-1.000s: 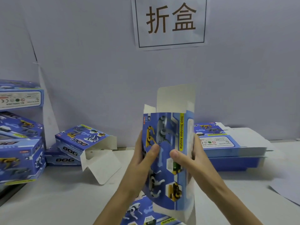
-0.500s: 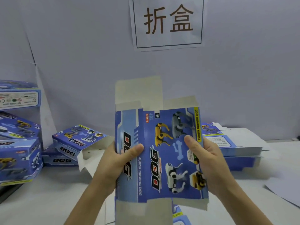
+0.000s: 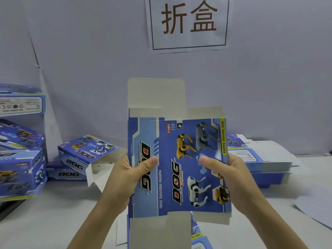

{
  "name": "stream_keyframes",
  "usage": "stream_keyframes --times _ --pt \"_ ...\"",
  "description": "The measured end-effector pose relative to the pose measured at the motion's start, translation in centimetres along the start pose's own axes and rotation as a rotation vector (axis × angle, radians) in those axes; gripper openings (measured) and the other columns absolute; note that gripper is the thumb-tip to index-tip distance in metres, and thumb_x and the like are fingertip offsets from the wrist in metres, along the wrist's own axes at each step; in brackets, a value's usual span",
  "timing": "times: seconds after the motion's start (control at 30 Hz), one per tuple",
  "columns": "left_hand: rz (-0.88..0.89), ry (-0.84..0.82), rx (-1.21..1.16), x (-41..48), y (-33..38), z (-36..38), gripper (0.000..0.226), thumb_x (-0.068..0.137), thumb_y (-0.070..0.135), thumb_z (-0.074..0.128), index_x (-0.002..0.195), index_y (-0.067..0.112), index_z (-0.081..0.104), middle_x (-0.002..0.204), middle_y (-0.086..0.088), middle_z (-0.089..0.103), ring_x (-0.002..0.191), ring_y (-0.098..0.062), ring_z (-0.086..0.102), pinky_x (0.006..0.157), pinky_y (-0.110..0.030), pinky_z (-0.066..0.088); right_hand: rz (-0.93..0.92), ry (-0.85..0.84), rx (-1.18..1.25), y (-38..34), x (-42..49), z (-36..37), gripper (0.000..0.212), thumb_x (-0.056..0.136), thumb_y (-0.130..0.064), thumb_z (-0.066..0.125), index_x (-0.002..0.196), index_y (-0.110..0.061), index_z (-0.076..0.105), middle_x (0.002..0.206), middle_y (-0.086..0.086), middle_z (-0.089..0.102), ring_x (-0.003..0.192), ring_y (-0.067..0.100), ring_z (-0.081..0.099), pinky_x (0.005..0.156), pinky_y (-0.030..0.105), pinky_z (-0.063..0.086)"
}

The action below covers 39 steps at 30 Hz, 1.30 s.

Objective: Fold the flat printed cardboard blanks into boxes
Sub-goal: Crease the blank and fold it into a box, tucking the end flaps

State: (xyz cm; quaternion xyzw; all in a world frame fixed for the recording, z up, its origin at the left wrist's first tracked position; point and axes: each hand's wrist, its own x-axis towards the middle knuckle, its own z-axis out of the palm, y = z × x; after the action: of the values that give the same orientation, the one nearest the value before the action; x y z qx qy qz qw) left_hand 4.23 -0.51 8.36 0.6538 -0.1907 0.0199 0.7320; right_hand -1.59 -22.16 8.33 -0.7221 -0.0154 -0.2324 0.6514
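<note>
Here, blue printed blank [image 3: 177, 168] upright, pinched by left hand [image 3: 125, 175], right hand [image 3: 228, 175]

Held up here, cardboard blank [image 3: 177, 168], printed blue face smooth and lightly glossy, streak of glare near the right edge; unprinted flaps [image 3: 156, 94] matt, greyish, papery; same coated card on the folded box [image 3: 84, 150] at left, inside dull white; stack of flat blanks [image 3: 265, 169] at right, raw edges dull; paper sign [image 3: 186, 8] matt; table [image 3: 53, 221] pale, matt, smooth.
</note>
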Motion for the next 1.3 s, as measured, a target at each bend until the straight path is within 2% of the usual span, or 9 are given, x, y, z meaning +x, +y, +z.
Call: stream_keyframes --times 0.07,0.2,0.4,0.5,0.63,0.8,1.0,1.13,1.3 --pt "-0.018 -0.013 -0.027 0.1 -0.1 -0.1 0.041 0.074 0.030 0.066 0.111 0.015 0.059 0.094 -0.009 0.075 0.080 -0.029 0.073 0.059 -0.038 0.060 0.021 -0.009 0.067 -0.2 0.0 -0.1 0.043 0.067 -0.045 0.076 0.066 -0.004 0.065 0.076 0.031 0.059 0.068 0.039 0.059 0.067 0.035 0.050" --pt "-0.036 -0.024 -0.049 0.0 -0.1 -0.2 0.040 0.076 0.032 0.063 0.110 0.013 0.059 0.094 -0.011 0.075 0.081 -0.031 0.073 0.059 -0.039 0.060 0.043 -0.032 0.133 -0.4 0.0 0.0 0.074 0.068 -0.050 0.068 0.098 0.015 0.051 0.098 0.038 0.060 0.091 0.052 0.059 0.082 0.060 0.049" --pt "-0.012 -0.001 -0.016 0.0 -0.1 0.0 0.040 0.072 0.035 0.064 0.108 0.017 0.061 0.093 -0.008 0.075 0.081 -0.029 0.073 0.065 -0.042 0.060 -0.018 0.007 0.157 -0.5 0.0 0.0 0.061 0.068 -0.043 0.066 0.074 0.014 0.044 0.063 0.020 0.060 0.059 0.016 0.064 0.054 0.021 0.049" --pt "-0.015 -0.002 0.001 0.0 0.0 0.0 0.040 0.072 0.036 0.063 0.107 0.016 0.060 0.091 -0.008 0.075 0.080 -0.029 0.073 0.064 -0.042 0.061 -0.013 0.009 0.142 -0.2 0.1 -0.2 0.067 0.067 -0.046 0.066 0.084 0.017 0.048 0.072 0.024 0.064 0.064 0.023 0.067 0.060 0.030 0.051" --pt "-0.017 0.002 0.017 0.0 0.0 0.1 0.041 0.071 0.038 0.062 0.106 0.018 0.060 0.091 -0.007 0.075 0.079 -0.028 0.073 0.062 -0.040 0.061 -0.050 0.047 0.080 -0.1 0.0 0.2 0.033 0.070 -0.046 0.062 0.073 -0.013 0.068 0.078 0.018 0.069 0.073 0.026 0.069 0.058 0.028 0.053" --pt "-0.013 -0.008 0.012 -0.1 0.2 0.0 0.039 0.069 0.039 0.062 0.104 0.020 0.059 0.089 -0.005 0.075 0.078 -0.027 0.073 0.059 -0.038 0.061 -0.045 0.082 0.095 0.1 0.1 0.1 0.043 0.068 -0.046 0.066 0.050 -0.014 0.045 0.046 0.005 0.041 0.041 0.009 0.044 0.039 0.011 0.034" --pt "0.011 0.018 0.043 0.0 0.1 0.1 0.042 0.066 0.042 0.063 0.102 0.022 0.058 0.087 -0.003 0.075 0.077 -0.025 0.074 0.058 -0.036 0.061 -0.126 0.041 0.123 0.3 0.2 0.3 0.018 0.072 -0.042 0.062 0.058 -0.032 0.067 0.061 -0.001 0.069 0.060 0.010 0.068 0.046 0.016 0.049" --pt "0.122 0.073 0.067 0.0 0.2 0.6 0.045 0.065 0.046 0.066 0.106 0.032 0.055 0.093 0.008 0.074 0.082 -0.013 0.073 0.057 -0.024 0.058 -0.147 0.025 0.180 0.3 0.2 0.3 0.026 0.071 -0.044 0.064 0.072 -0.019 0.063 0.073 0.006 0.073 0.068 0.017 0.073 0.048 0.021 0.053" --pt "0.317 0.018 0.172 -0.7 0.5 1.2 0.081 0.054 0.054 0.085 0.121 0.051 0.039 0.103 0.030 0.064 0.095 0.006 0.063 0.066 -0.008 0.051 -0.217 -0.017 0.170 -0.4 -0.6 1.2 0.024 0.085 -0.044 0.061 0.072 -0.025 0.064 0.063 -0.001 0.065 0.063 0.014 0.067 0.057 0.023 0.052"
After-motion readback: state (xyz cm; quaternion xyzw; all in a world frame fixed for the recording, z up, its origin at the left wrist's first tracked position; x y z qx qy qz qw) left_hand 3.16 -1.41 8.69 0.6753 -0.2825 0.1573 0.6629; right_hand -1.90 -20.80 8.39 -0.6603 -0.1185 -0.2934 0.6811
